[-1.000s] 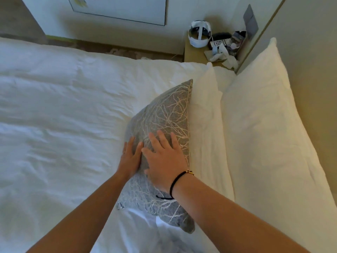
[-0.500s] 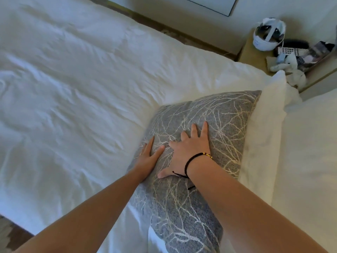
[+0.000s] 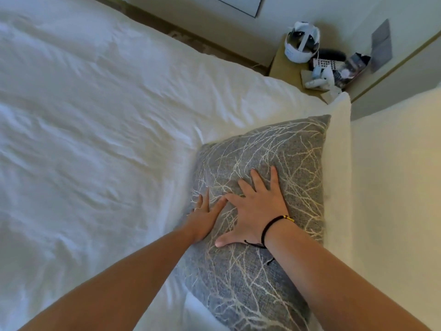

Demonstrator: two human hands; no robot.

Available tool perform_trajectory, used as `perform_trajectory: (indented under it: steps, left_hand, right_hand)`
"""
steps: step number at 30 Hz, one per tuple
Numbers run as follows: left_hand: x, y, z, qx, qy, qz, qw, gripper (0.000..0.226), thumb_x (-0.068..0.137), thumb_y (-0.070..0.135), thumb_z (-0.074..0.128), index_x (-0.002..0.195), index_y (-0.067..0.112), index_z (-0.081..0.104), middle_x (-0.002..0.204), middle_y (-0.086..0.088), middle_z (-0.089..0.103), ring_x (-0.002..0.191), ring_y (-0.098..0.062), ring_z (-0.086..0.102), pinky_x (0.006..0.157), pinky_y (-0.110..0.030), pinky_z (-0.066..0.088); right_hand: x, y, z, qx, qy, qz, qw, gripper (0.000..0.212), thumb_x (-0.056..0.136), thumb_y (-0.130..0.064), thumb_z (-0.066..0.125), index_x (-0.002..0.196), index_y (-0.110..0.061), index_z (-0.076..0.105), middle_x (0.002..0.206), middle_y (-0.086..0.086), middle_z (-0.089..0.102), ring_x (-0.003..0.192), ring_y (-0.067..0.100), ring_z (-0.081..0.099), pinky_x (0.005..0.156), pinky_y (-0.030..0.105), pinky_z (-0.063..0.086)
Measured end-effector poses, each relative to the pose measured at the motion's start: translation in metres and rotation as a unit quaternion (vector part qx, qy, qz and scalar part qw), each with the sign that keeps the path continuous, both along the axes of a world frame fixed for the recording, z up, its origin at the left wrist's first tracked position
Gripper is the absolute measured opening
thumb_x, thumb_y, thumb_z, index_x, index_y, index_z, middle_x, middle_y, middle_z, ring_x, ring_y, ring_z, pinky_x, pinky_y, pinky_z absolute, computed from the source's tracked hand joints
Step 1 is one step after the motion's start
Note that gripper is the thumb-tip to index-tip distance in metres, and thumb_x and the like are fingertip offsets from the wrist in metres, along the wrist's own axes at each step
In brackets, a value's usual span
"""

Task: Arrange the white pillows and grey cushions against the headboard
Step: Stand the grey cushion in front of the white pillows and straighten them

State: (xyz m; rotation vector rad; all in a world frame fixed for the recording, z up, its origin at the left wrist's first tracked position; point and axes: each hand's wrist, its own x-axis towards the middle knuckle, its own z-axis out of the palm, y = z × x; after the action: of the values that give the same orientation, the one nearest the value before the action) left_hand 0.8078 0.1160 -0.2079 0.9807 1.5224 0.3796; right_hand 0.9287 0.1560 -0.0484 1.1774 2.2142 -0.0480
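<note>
- Head view: grey cushion (image 3: 260,211) with a pale branch pattern lies on the white bed cover (image 3: 107,139), its far long edge touching a white pillow (image 3: 337,175).
- Left hand (image 3: 206,217) rests flat on the cushion's near-left edge; fingers straight, released, grasping nothing. A thin ring shows on one finger.
- Right hand (image 3: 256,211) lies flat on the cushion, just beside the left hand, fingers spread and straight, thumb out to the side; it presses the fabric, grasping nothing.
- Black cord bracelet (image 3: 274,225) circles the right wrist.
- Beyond the right fingertips: more cushion, then the white pillow; a second white pillow (image 3: 396,199) sits past that one.
- Beyond the left fingertips: rumpled bed cover.
- Far past both sets of fingertips: bedside table (image 3: 284,68) carrying a white headset (image 3: 301,45) and small clutter, too blurred to identify.
</note>
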Motion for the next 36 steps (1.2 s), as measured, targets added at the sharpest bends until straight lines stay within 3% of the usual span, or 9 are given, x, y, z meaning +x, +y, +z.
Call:
perform_trajectory:
  steps: [6,12,15,18,22,26,30,32,36]
  left_hand:
    - [-0.021,-0.029,0.017,0.033,0.009,0.08,0.996,0.087,0.081,0.084,0.022,0.154,0.042,0.0,0.165,0.003,0.001,0.151,-0.023,0.004,0.121,-0.053,0.008]
    - [0.008,-0.073,0.098,0.175,0.011,0.005,0.984,0.073,0.081,0.083,0.01,0.147,0.056,-0.005,0.163,0.015,-0.009,0.148,-0.009,-0.016,0.121,-0.052,0.002]
    - [0.03,-0.085,0.14,0.259,0.052,-0.066,0.962,0.065,0.089,0.075,0.016,0.147,0.057,-0.006,0.163,0.013,-0.014,0.148,-0.014,-0.02,0.12,-0.054,-0.003]
    - [0.053,-0.099,0.165,0.32,0.115,-0.117,0.933,0.078,0.085,0.076,0.033,0.147,0.056,-0.008,0.163,0.007,-0.015,0.149,-0.021,-0.017,0.117,-0.056,-0.005]
    - [0.068,-0.122,0.171,0.337,0.187,-0.137,0.913,0.102,0.073,0.084,0.042,0.151,0.045,-0.011,0.164,0.002,-0.011,0.15,-0.029,-0.01,0.115,-0.061,0.003]
    - [0.07,-0.134,0.172,0.313,0.195,-0.12,0.922,0.115,0.064,0.079,0.052,0.15,0.04,-0.013,0.164,0.003,-0.008,0.15,-0.029,-0.004,0.114,-0.064,0.011]
    - [0.074,-0.148,0.176,0.281,0.209,-0.114,0.93,0.115,0.063,0.068,0.055,0.149,0.039,-0.015,0.163,0.004,-0.008,0.149,-0.03,-0.002,0.114,-0.063,0.015]
    - [0.074,-0.154,0.178,0.273,0.223,-0.115,0.929,0.112,0.064,0.067,0.054,0.148,0.038,-0.016,0.163,0.003,-0.01,0.149,-0.031,-0.002,0.115,-0.06,0.016]
    - [0.077,-0.155,0.183,0.249,0.242,-0.132,0.929,0.11,0.069,0.056,0.056,0.149,0.035,-0.017,0.163,-0.002,-0.014,0.149,-0.033,-0.005,0.115,-0.06,0.015]
  right_hand:
    - [-0.015,0.006,0.003,-0.032,0.01,0.003,0.999,0.115,0.046,-0.102,0.028,0.147,-0.047,0.024,0.163,0.001,0.012,0.149,0.033,-0.006,0.099,0.073,-0.022]
    - [-0.002,-0.043,0.056,0.014,0.275,-0.047,0.96,0.038,0.085,-0.052,0.056,0.118,-0.032,0.059,0.122,-0.007,0.063,0.128,0.017,0.046,0.12,0.051,0.01]
    - [0.035,-0.101,0.076,0.129,0.4,-0.157,0.894,0.022,0.088,-0.038,0.061,0.106,-0.026,0.064,0.109,-0.009,0.065,0.107,0.012,0.055,0.108,0.036,0.036]
    - [0.068,-0.184,0.084,0.235,0.478,-0.338,0.776,0.02,0.091,-0.044,0.061,0.107,-0.032,0.06,0.103,-0.017,0.061,0.094,0.002,0.057,0.085,0.019,0.046]
    - [0.092,-0.297,0.077,0.226,0.425,-0.56,0.674,0.059,0.07,-0.07,0.061,0.12,-0.042,0.047,0.11,-0.022,0.057,0.091,-0.002,0.058,0.074,0.02,0.046]
    - [0.1,-0.361,0.07,0.056,0.344,-0.638,0.687,0.076,0.057,-0.078,0.068,0.122,-0.05,0.04,0.105,-0.021,0.058,0.08,-0.002,0.06,0.069,0.018,0.045]
    - [0.103,-0.37,0.061,0.021,0.318,-0.611,0.725,0.005,0.089,-0.042,0.055,0.089,-0.037,0.052,0.074,-0.011,0.06,0.066,0.011,0.056,0.064,0.03,0.05]
    - [0.104,-0.373,0.056,0.041,0.307,-0.58,0.753,0.025,0.095,-0.03,0.046,0.071,-0.03,0.04,0.067,-0.009,0.049,0.064,0.018,0.049,0.064,0.035,0.044]
    - [0.121,-0.392,0.055,0.06,0.299,-0.548,0.779,0.034,0.1,-0.034,0.04,0.067,-0.03,0.029,0.069,-0.008,0.045,0.068,0.018,0.046,0.062,0.03,0.034]
